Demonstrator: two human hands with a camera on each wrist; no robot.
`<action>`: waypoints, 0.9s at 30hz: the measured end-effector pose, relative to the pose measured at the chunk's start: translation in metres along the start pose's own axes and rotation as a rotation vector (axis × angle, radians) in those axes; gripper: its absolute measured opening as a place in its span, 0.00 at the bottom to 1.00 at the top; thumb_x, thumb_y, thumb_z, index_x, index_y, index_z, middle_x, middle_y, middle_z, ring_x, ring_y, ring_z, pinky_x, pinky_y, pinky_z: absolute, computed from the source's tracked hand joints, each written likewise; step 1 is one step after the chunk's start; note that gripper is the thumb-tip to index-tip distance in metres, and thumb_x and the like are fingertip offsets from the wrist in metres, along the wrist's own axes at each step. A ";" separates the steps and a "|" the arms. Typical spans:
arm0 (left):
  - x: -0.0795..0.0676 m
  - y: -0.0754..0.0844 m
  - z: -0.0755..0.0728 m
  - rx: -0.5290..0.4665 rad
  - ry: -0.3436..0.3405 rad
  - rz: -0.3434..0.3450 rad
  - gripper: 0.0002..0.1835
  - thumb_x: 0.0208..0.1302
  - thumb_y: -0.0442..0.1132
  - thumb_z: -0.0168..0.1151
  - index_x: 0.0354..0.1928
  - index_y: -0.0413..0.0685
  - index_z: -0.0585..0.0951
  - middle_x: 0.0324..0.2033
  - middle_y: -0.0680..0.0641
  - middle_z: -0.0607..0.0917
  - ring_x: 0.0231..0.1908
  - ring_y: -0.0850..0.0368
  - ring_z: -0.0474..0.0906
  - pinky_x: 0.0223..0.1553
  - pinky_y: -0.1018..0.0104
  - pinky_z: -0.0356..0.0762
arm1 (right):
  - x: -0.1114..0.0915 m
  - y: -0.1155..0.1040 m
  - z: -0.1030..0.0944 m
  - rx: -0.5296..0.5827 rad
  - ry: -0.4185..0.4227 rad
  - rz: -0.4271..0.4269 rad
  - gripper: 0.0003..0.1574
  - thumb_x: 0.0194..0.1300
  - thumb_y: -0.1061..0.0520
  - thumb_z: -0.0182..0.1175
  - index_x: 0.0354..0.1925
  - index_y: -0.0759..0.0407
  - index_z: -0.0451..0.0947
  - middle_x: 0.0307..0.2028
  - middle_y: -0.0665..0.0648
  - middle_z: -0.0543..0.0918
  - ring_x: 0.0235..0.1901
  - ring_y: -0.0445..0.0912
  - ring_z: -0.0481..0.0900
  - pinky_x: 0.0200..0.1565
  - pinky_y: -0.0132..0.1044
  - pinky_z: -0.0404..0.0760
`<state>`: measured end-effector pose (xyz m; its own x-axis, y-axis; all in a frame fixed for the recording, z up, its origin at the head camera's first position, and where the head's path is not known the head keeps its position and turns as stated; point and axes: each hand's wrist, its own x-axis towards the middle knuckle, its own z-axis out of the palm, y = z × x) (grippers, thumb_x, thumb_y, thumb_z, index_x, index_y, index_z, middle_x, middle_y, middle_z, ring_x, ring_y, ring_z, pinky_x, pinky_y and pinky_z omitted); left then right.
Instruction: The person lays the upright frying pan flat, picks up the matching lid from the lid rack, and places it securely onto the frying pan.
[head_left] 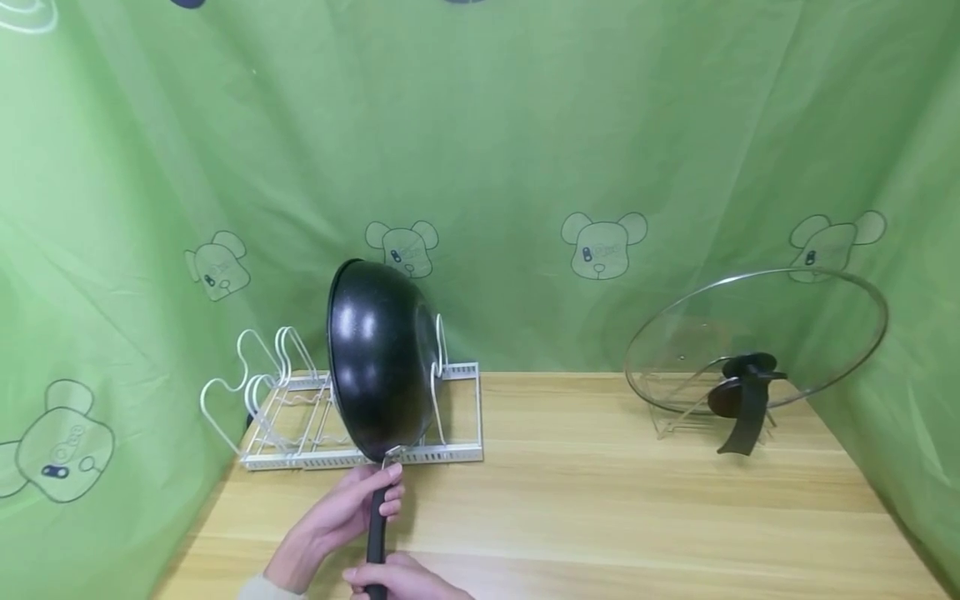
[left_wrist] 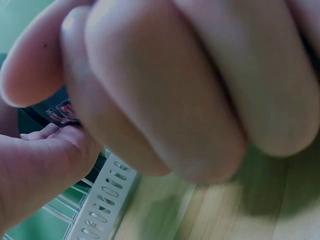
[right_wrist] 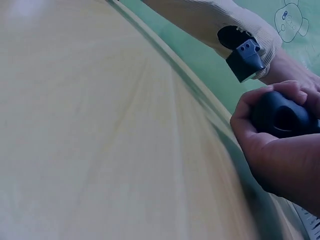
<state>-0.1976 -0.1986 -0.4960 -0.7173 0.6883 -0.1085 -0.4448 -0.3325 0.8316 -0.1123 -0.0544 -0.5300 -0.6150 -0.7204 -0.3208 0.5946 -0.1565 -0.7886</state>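
Observation:
A black wok (head_left: pixel 384 358) stands on its side at the rack, its round bottom facing right and its handle (head_left: pixel 377 533) pointing toward me. Near the wok's end of the handle, my left hand (head_left: pixel 348 508) grips with the thumb laid along the top. Large curled fingers (left_wrist: pixel 165 95) of that hand fill the left wrist view. My right hand (head_left: pixel 408 579) holds the handle's near end, partly cut off by the frame. In the right wrist view its fingers wrap the handle end (right_wrist: pixel 282 117), where a hanging hole shows. Behind the wok, the white wire rack (head_left: pixel 461 454) is partly hidden.
Several white wire dividers (head_left: pixel 258 392) rise from the rack's left part. At the right, a glass lid (head_left: pixel 832 333) with a dark knob leans in a small wire stand (head_left: pixel 667 425). Green curtain (head_left: pixel 517 167) encloses the wooden table (head_left: pixel 600 500) at the back and sides.

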 end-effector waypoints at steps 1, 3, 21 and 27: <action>0.000 0.001 0.000 -0.002 -0.004 -0.004 0.05 0.75 0.38 0.40 0.38 0.50 0.63 0.25 0.54 0.68 0.25 0.62 0.65 0.32 0.71 0.68 | 0.002 -0.001 0.000 -0.024 0.002 -0.016 0.14 0.63 0.47 0.58 0.23 0.49 0.72 0.18 0.43 0.70 0.17 0.35 0.66 0.22 0.25 0.65; 0.001 0.001 0.000 -0.002 -0.012 -0.017 0.06 0.75 0.38 0.40 0.36 0.51 0.64 0.24 0.54 0.68 0.24 0.62 0.65 0.31 0.72 0.68 | 0.005 -0.001 0.002 -0.084 0.045 -0.046 0.15 0.62 0.49 0.58 0.20 0.49 0.71 0.17 0.42 0.69 0.16 0.35 0.65 0.21 0.24 0.64; 0.007 -0.003 0.004 0.007 -0.075 -0.040 0.15 0.76 0.40 0.37 0.27 0.56 0.66 0.17 0.59 0.65 0.16 0.70 0.63 0.20 0.78 0.63 | 0.008 -0.002 0.013 -0.057 0.141 -0.045 0.19 0.56 0.55 0.59 0.14 0.47 0.63 0.14 0.41 0.63 0.14 0.33 0.58 0.19 0.22 0.55; 0.009 -0.003 0.008 -0.031 -0.052 -0.069 0.17 0.75 0.42 0.41 0.23 0.56 0.66 0.14 0.60 0.64 0.13 0.71 0.61 0.15 0.79 0.61 | 0.005 0.000 0.018 -0.064 0.202 -0.063 0.21 0.55 0.55 0.59 0.13 0.46 0.61 0.13 0.41 0.62 0.13 0.33 0.57 0.18 0.23 0.54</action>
<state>-0.1985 -0.1864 -0.4952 -0.6558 0.7427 -0.1357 -0.5090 -0.3022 0.8060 -0.1062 -0.0706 -0.5217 -0.7448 -0.5596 -0.3635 0.5216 -0.1486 -0.8402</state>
